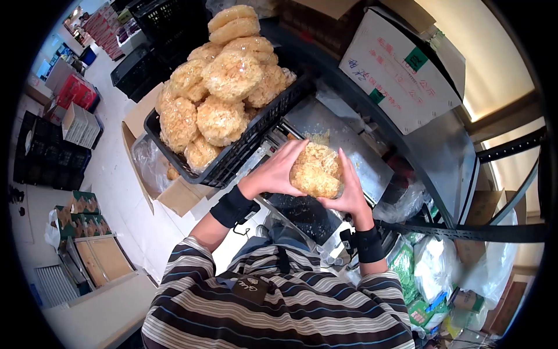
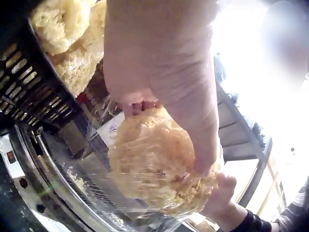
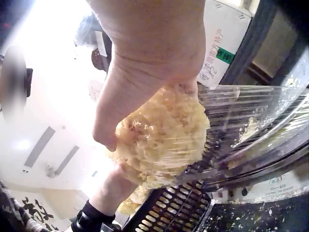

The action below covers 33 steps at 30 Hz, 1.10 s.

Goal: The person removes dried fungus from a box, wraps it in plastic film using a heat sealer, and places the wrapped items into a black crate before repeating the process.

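Between my two hands is a pale yellow, frilly clump of dried snow fungus (image 1: 317, 170), held over a metal wrapping bench. My left hand (image 1: 282, 170) grips its left side and my right hand (image 1: 352, 195) its right side, thumbs on the near face. Clear cling film (image 3: 241, 113) clings to the clump and stretches away from it toward the bench in the right wrist view. From the left wrist, wrinkled film shows across the lower part of the fungus (image 2: 149, 159). The far fingers of both hands are mostly hidden behind it.
A black plastic crate (image 1: 229, 168) piled with wrapped fungus clumps (image 1: 224, 119) stands left of the bench, by an open cardboard box (image 1: 183, 198). A white carton (image 1: 401, 72) sits at the back right. Crumbs dot the metal bench top (image 1: 366, 168). Plastic bags (image 1: 433, 264) lie at lower right.
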Each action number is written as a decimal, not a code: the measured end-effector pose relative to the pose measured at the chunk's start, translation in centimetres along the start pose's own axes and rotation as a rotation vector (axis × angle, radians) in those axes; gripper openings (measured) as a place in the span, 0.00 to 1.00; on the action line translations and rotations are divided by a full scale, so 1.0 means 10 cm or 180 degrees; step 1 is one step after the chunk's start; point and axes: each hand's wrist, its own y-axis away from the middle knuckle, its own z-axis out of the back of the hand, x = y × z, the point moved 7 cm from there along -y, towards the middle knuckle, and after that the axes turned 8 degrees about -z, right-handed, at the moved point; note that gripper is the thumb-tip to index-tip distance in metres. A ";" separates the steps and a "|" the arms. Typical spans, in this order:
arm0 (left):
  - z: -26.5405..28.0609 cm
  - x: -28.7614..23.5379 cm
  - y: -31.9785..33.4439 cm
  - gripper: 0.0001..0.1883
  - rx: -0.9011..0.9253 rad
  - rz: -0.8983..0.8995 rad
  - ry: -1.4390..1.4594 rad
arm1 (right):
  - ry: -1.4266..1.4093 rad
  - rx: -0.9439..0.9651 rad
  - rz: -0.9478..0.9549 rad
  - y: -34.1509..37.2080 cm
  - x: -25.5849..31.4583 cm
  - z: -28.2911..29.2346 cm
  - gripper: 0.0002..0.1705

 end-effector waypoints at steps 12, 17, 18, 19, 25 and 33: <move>-0.07 -0.25 0.79 0.62 0.0309 0.0379 0.0368 | -0.0594 0.0075 -0.0372 0.78 0.08 -0.65 0.66; -0.45 0.24 0.65 0.54 0.0889 0.0454 0.0774 | -0.1425 0.0098 -0.0804 0.88 -0.70 -1.18 0.62; -0.51 0.34 0.59 0.54 0.0882 0.0481 0.0776 | -0.1791 0.0072 -0.1002 0.88 -0.80 -1.21 0.60; -0.66 0.53 0.59 0.53 0.1103 0.0851 0.1158 | -0.2022 0.0124 -0.1124 0.87 -0.88 -1.24 0.56; -1.08 1.19 0.58 0.40 0.1481 0.2206 0.1934 | -0.2881 0.0319 -0.2166 0.83 -1.52 -1.59 0.48; -0.82 1.53 1.32 0.22 -0.1970 0.3126 0.3670 | -0.3225 0.0589 -0.2413 0.79 -1.63 -1.66 0.45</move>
